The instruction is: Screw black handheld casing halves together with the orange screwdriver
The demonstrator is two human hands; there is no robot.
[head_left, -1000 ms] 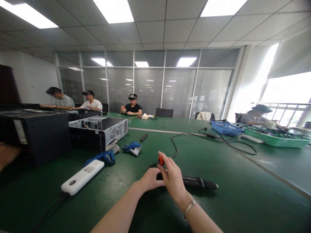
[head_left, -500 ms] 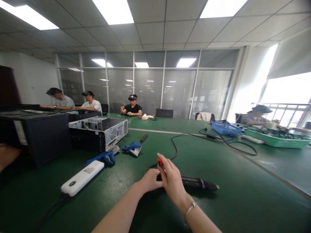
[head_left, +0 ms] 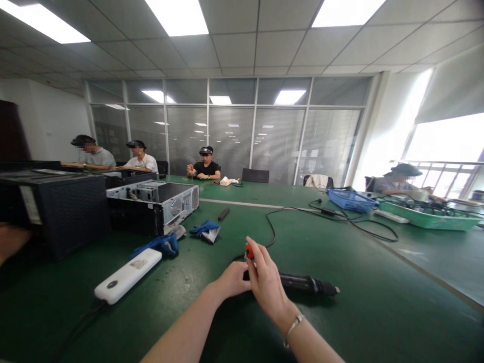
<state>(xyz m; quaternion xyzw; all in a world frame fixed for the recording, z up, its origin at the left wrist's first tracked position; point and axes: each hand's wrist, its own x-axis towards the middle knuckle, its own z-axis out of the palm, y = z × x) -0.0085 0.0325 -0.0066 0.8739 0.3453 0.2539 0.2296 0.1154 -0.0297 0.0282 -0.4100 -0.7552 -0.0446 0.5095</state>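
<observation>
A black electric screwdriver [head_left: 302,283] lies on the green table, its bit end pointing right. My left hand [head_left: 231,278] is closed around its rear end; some of those fingers are hidden behind my right hand. Above that end, my right hand [head_left: 267,282] pinches a small red-orange piece [head_left: 249,251] with a dark part between thumb and fingertips. Its exact kind is too small to make out. A black cord [head_left: 273,229] runs from behind my hands toward the back right.
Left of my hands lie a white power strip [head_left: 128,276], blue-and-grey gloves [head_left: 206,230] and an open computer case [head_left: 177,204]. A dark case [head_left: 75,212] stands farther left. Blue [head_left: 351,201] and green baskets [head_left: 431,218] sit at right. Several people sit around the table.
Almost nothing differs. Both hands keep their grip, and the red-orange piece stays between my right fingertips. The view has shifted very slightly.
</observation>
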